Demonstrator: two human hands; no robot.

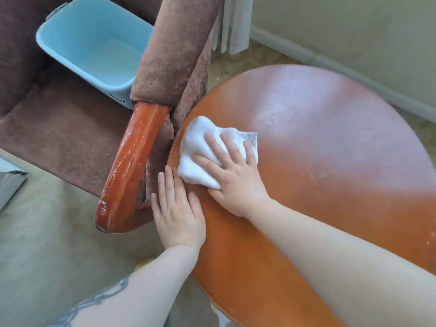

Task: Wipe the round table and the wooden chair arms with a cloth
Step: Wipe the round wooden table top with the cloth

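Note:
The round wooden table (318, 161) fills the right half of the view, glossy and orange-brown. A bunched white cloth (200, 147) lies on its left part. My right hand (233, 175) presses flat on the cloth with fingers spread. My left hand (177, 208) rests flat on the table's left edge, just below the cloth, holding nothing. Left of the table, the shiny orange wooden chair arm (127, 166) slopes down toward me and looks wet.
A brown upholstered armchair (59, 138) stands at the left, close against the table. A light blue plastic tub (94, 46) sits on its seat. A beige wall with white skirting (342, 67) runs behind the table. Pale floor lies at the lower left.

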